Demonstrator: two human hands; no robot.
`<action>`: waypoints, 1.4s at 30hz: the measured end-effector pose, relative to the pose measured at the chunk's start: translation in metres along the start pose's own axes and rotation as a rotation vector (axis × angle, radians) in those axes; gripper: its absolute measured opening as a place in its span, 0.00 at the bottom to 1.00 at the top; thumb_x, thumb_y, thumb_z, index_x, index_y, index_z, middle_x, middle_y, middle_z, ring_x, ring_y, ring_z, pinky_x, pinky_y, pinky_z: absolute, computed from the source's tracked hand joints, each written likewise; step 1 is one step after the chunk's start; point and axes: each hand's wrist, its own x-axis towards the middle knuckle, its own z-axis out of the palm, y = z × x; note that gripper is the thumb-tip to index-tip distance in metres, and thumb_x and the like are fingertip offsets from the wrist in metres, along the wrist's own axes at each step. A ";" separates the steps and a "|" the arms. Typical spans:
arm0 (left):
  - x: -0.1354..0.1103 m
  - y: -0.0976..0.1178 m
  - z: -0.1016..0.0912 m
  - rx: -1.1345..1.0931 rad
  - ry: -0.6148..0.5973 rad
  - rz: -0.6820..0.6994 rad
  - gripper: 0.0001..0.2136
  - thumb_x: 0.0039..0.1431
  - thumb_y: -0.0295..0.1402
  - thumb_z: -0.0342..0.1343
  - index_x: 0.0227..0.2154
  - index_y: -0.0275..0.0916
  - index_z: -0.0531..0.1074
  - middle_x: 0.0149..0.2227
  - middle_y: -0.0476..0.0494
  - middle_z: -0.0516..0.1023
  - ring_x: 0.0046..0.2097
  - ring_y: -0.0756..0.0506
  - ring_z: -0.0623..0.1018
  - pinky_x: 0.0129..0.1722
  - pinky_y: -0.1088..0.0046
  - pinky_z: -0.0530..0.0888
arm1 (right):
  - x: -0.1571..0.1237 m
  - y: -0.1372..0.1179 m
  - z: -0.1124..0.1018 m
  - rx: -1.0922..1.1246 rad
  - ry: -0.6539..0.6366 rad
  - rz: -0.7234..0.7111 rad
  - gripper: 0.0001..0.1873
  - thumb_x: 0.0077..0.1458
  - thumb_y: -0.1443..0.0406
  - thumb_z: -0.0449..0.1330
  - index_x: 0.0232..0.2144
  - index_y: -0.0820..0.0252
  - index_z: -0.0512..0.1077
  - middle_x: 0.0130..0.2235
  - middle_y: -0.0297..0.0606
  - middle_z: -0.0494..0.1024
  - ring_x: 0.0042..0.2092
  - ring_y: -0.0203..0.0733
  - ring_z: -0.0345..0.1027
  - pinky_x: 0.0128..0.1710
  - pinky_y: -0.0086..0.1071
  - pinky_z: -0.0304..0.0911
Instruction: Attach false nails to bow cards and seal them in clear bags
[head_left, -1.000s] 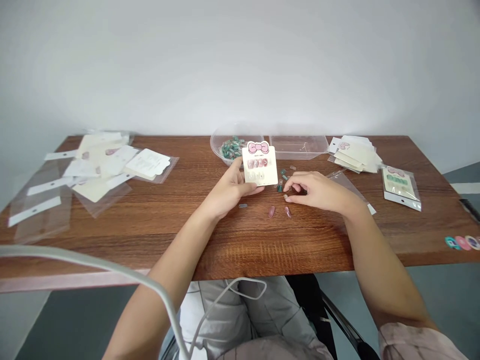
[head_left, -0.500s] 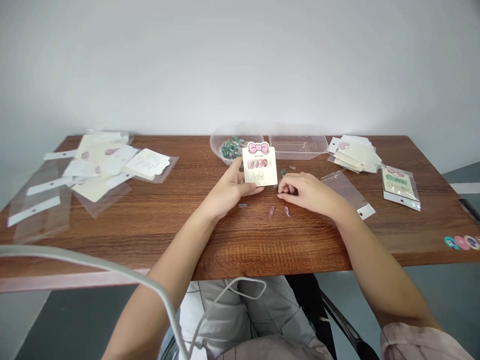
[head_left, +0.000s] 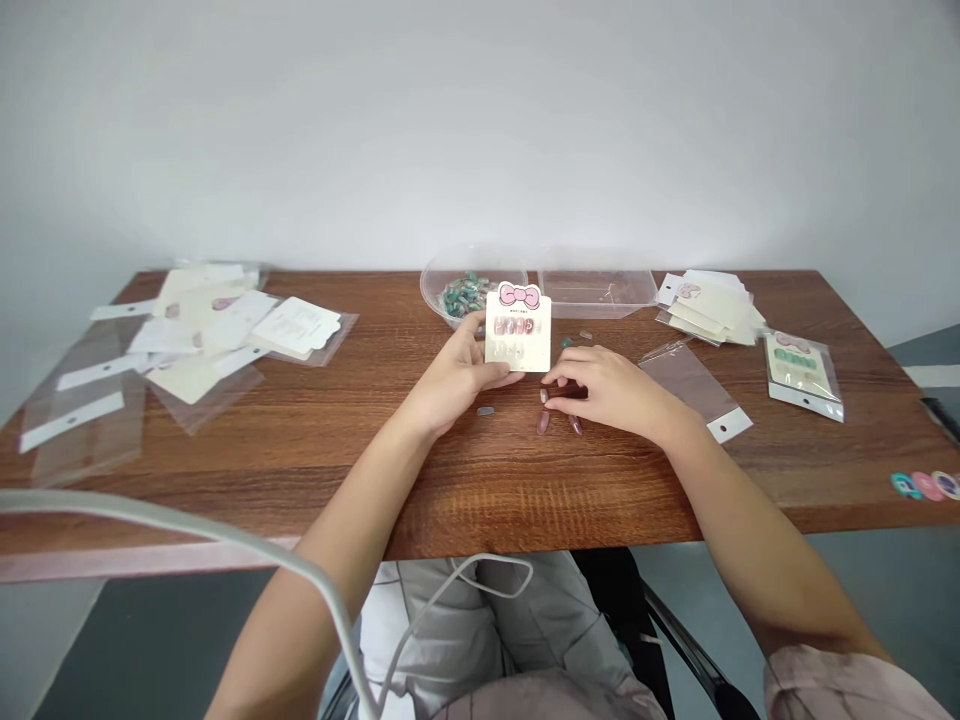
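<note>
My left hand (head_left: 472, 370) grips the lower left edge of a cream card (head_left: 517, 310) topped with a pink bow. The card stands tilted up facing me, with a row of pinkish press-on nails across it and paler marks below. Just beneath its right corner, my right hand (head_left: 600, 388) pinches a small press-on nail (head_left: 544, 396) between thumb and fingertips. Two mauve nails, one left (head_left: 543, 424) and one right (head_left: 575, 424), lie on the table below that hand. A pale clear piece (head_left: 486, 410) rests under my left hand.
Behind the card is a clear bowl (head_left: 435, 285) of green nails, beside a clear tray (head_left: 630, 305). Cards in bags (head_left: 202, 330) spread at left; more cards (head_left: 709, 305), an open bag (head_left: 694, 385) and a packed green set (head_left: 802, 370) sit at right. A white cable (head_left: 225, 535) crosses in front.
My right hand has shifted slightly left and down, and a small nail now shows in its fingertips. The card in my left hand has barely moved.
</note>
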 end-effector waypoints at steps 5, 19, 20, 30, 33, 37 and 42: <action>0.001 -0.001 -0.001 0.001 -0.016 0.010 0.28 0.53 0.20 0.65 0.55 0.41 0.65 0.54 0.39 0.80 0.57 0.38 0.80 0.59 0.53 0.77 | 0.001 0.000 0.004 0.014 -0.005 -0.019 0.04 0.64 0.62 0.64 0.38 0.55 0.79 0.40 0.36 0.80 0.41 0.44 0.74 0.46 0.42 0.64; 0.000 0.000 0.000 -0.005 0.007 0.016 0.28 0.52 0.20 0.65 0.55 0.41 0.65 0.53 0.40 0.79 0.56 0.40 0.80 0.58 0.56 0.78 | 0.002 0.000 0.009 -0.077 0.105 -0.126 0.07 0.64 0.66 0.60 0.36 0.57 0.78 0.34 0.35 0.79 0.36 0.41 0.72 0.44 0.40 0.63; 0.000 0.000 0.000 -0.007 0.013 0.016 0.28 0.52 0.20 0.65 0.55 0.40 0.64 0.53 0.39 0.79 0.56 0.40 0.80 0.58 0.56 0.78 | 0.001 0.000 0.008 -0.071 0.119 -0.125 0.06 0.64 0.66 0.60 0.35 0.57 0.78 0.34 0.35 0.78 0.36 0.41 0.71 0.44 0.39 0.63; 0.000 0.002 -0.001 -0.007 0.026 0.026 0.29 0.52 0.20 0.65 0.57 0.40 0.64 0.52 0.38 0.81 0.58 0.38 0.79 0.61 0.53 0.77 | -0.001 -0.006 0.011 0.005 0.160 -0.114 0.01 0.59 0.66 0.61 0.34 0.56 0.73 0.31 0.33 0.77 0.33 0.40 0.70 0.39 0.36 0.64; 0.000 0.003 0.000 -0.010 0.040 0.020 0.29 0.52 0.20 0.65 0.56 0.40 0.65 0.52 0.39 0.82 0.58 0.38 0.80 0.60 0.53 0.78 | 0.000 -0.006 0.012 0.010 0.168 -0.115 0.01 0.59 0.66 0.61 0.34 0.56 0.73 0.31 0.34 0.77 0.34 0.40 0.70 0.38 0.36 0.64; 0.000 0.004 0.002 -0.027 0.059 0.009 0.28 0.51 0.19 0.65 0.55 0.40 0.65 0.51 0.40 0.82 0.56 0.40 0.81 0.60 0.53 0.78 | 0.000 -0.006 0.012 0.036 0.204 -0.146 0.02 0.60 0.65 0.61 0.34 0.56 0.72 0.32 0.34 0.77 0.33 0.39 0.70 0.38 0.36 0.65; -0.001 0.002 0.003 -0.030 0.070 -0.004 0.27 0.52 0.19 0.64 0.54 0.40 0.65 0.52 0.39 0.82 0.58 0.38 0.80 0.61 0.51 0.77 | 0.000 -0.005 0.012 0.124 0.310 -0.213 0.03 0.61 0.66 0.60 0.35 0.57 0.74 0.33 0.34 0.79 0.32 0.37 0.72 0.38 0.36 0.68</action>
